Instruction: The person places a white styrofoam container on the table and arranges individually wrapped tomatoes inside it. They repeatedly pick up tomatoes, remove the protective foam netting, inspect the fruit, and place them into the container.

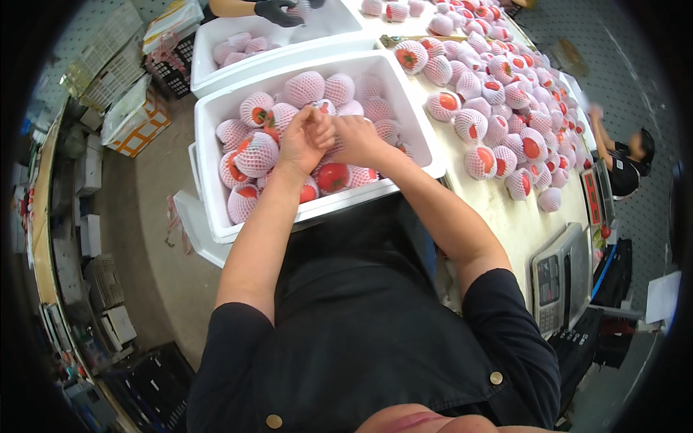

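A white styrofoam box (pixel 216 216) in front of me holds many tomatoes in pink foam nets. Over its middle, my left hand (pixel 307 132) has its palm turned up and fingers curled; whether anything is in it is hidden. Beside it, nearly touching, my right hand (pixel 357 138) reaches down among the netted fruit, its fingertips partly hidden. A tomato (pixel 332 177) with much of its red skin showing lies below my hands, near the box's near wall. To the left is a netted tomato (pixel 256 155). More netted tomatoes (pixel 509 97) are heaped on the table at the right.
Beyond my box stands another styrofoam box (pixel 203 76), where a co-worker's gloved hand (pixel 279 12) is. A digital scale (pixel 560 281) sits on the table (pixel 487 216) at the right. Crates and a carton (pixel 138 119) stand on the floor at the left. Another person (pixel 625 162) is far right.
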Action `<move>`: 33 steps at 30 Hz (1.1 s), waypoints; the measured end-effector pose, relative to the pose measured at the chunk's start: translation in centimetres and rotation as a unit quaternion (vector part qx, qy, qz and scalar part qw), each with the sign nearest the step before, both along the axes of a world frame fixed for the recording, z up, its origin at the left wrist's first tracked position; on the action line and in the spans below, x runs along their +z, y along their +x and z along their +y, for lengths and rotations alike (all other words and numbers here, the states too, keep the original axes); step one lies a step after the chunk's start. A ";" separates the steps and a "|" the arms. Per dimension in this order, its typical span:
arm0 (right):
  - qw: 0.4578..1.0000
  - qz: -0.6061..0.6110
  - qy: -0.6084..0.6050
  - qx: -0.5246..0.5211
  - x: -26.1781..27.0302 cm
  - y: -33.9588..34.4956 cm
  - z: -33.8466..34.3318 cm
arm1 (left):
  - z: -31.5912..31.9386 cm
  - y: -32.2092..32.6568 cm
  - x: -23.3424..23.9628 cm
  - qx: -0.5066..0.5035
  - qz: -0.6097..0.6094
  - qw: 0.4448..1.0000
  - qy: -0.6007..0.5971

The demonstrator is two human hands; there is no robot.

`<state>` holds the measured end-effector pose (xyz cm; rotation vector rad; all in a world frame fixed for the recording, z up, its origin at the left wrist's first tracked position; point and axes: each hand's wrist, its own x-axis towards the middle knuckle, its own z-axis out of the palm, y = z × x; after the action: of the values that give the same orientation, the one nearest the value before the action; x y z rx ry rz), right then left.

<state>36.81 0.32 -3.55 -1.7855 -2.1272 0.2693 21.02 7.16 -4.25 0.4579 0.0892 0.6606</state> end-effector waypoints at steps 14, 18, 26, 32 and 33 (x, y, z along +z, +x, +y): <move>0.981 0.118 0.025 -0.153 0.7 -0.3 0.2 | 0.0 0.1 0.3 -0.010 -0.018 1.000 0.005; 0.898 0.340 0.142 -0.239 2.0 0.5 -2.1 | -0.9 0.6 0.9 0.044 0.119 0.989 0.071; 0.953 0.195 0.221 -0.069 4.3 -1.0 -4.5 | -2.3 0.7 1.9 -0.003 0.213 0.970 0.120; 0.934 0.214 0.220 -0.182 3.5 -2.3 -4.5 | -2.3 0.5 1.8 0.046 0.244 0.960 0.126; 0.926 0.247 0.224 -0.179 3.3 -2.3 -4.5 | -2.4 0.6 1.7 0.054 0.247 0.958 0.134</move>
<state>34.53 -4.19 -0.28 -1.5806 -1.3510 0.1057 21.59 4.78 -2.51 0.8807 0.5062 0.6565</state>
